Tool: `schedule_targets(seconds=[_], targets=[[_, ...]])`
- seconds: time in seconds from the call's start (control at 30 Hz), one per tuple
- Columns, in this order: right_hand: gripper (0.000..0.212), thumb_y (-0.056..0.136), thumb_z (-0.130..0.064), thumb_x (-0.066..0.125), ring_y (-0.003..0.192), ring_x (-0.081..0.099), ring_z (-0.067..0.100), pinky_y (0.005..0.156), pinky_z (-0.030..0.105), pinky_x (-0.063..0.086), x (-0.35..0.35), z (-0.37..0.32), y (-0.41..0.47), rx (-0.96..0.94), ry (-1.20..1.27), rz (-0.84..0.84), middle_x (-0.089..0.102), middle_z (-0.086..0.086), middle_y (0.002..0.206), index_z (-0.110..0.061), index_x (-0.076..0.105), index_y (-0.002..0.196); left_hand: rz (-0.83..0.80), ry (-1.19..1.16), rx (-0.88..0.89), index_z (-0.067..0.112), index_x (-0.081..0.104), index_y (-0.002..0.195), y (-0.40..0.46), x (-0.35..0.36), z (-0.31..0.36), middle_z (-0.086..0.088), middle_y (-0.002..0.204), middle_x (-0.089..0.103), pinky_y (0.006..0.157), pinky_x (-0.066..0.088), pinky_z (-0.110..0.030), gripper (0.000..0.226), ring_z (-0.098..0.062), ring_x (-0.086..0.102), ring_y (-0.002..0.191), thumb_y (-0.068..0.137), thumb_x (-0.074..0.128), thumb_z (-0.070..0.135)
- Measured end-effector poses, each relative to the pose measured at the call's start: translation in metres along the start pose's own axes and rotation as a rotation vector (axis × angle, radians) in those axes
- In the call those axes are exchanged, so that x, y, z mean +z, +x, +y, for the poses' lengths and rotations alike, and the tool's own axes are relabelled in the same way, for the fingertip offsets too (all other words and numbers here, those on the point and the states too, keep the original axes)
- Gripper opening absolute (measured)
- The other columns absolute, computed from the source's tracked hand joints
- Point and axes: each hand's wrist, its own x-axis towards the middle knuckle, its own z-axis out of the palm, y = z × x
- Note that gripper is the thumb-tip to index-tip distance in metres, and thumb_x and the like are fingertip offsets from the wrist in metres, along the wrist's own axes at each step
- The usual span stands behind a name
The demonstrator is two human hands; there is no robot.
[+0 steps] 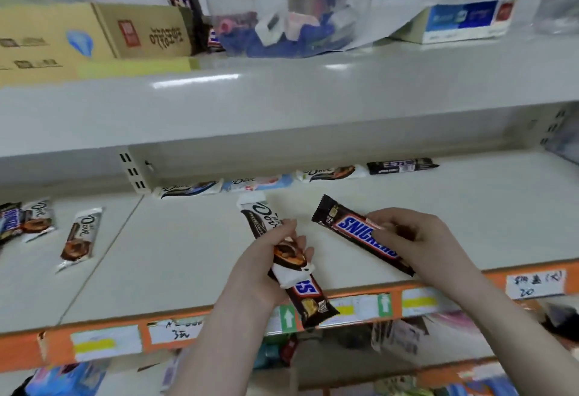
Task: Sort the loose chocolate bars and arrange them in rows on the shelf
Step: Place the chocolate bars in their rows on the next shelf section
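The left hand (266, 267) is closed around two bars stacked together above the front of the shelf (175, 258): a white-and-brown Dove bar (266, 223) on top, and under it a dark Snickers bar (310, 298) whose lower end sticks out past the orange shelf edge (18, 348). The right hand (416, 239) pinches a second Snickers (357, 232) by its middle between thumb and fingers, the bar tilted with its crimped end up and to the left, just beside the Dove bar. Along the back of the shelf lies a row: three Dove bars (260, 183) end to end, then a dark bar (401, 165) at the right. At the far left, two more Dove bars (80, 237) and a Snickers lie loose and askew. Handwritten price labels (535, 283) line the orange edge. On the upper shelf stand a cardboard box (94, 32) and a clear bag (288, 20) of small items.
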Motion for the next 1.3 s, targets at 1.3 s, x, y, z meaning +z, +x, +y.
schedule_targets(seconds=[1.3], targets=[[0.039, 0.067, -0.021, 0.078, 0.088, 0.052, 0.003, 0.075, 0.018, 0.036, -0.172, 0.135, 0.112, -0.392, -0.334, -0.113, 0.058, -0.016, 0.094, -0.025, 0.067, 0.104, 0.027, -0.040, 0.166, 0.010, 0.056, 0.058, 0.075, 0.146, -0.097, -0.005, 0.050, 0.057, 0.046, 0.052, -0.021, 0.015, -0.018, 0.058, 0.042, 0.065, 0.059, -0.002]])
